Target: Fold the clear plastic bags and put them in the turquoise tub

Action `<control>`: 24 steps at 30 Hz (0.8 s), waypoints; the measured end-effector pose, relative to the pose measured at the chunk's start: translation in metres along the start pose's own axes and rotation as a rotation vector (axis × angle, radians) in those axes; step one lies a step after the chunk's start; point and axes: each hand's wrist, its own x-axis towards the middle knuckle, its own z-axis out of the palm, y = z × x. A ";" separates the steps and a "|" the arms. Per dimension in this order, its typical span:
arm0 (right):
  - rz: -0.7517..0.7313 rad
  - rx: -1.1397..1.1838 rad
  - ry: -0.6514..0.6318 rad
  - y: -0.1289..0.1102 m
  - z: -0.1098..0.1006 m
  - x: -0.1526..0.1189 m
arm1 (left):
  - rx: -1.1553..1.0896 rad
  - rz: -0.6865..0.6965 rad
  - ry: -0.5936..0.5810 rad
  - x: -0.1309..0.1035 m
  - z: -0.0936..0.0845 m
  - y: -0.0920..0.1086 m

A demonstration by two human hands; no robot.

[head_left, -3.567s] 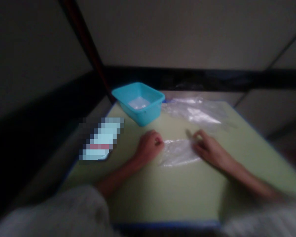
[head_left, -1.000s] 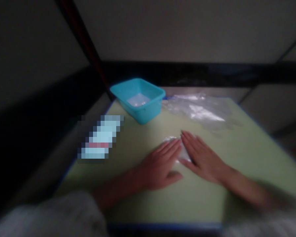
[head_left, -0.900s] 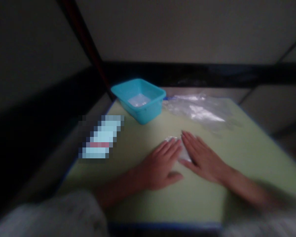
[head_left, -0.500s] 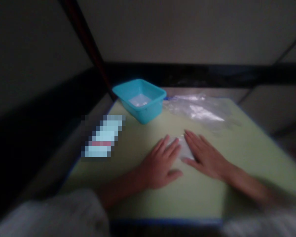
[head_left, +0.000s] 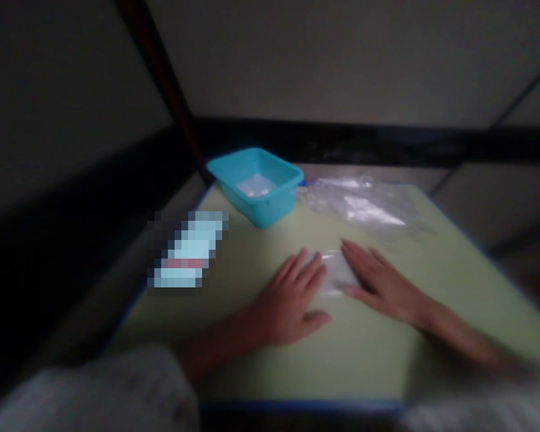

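Note:
A small clear plastic bag or sheet (head_left: 335, 271) lies flat on the pale green tabletop (head_left: 261, 372), between my two hands. My left hand (head_left: 290, 303) rests palm down, fingers spread, its fingertips over the left edge of the plastic. On the opposite side, my right hand (head_left: 380, 282) lies flat with the thumb apart, touching the plastic's right edge. Both hands partly cover the plastic, and neither grips anything. Blur hides whether something is inside it.
A turquoise plastic basin (head_left: 274, 204) stands at the back left, with something whitish and clear on its bottom. Beside it, larger crumpled clear plastic (head_left: 360, 204) lies at the back. A pixelated flat item (head_left: 191, 249) sits by the left edge. Walls rise behind the table.
My right hand has slid slightly to the right, away from the left hand, so more of the plastic shows between them. The left hand has barely moved.

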 end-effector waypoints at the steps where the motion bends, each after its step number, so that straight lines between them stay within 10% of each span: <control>1: 0.027 0.078 0.021 0.002 -0.004 0.001 | -0.012 -0.005 0.008 0.000 0.000 -0.001; 7: 0.242 0.529 0.243 0.018 -0.016 0.014 | -0.092 -0.102 0.047 0.004 -0.006 -0.001; 24: 0.313 0.689 0.190 0.017 -0.020 0.011 | -0.042 -0.160 0.132 0.008 -0.010 -0.023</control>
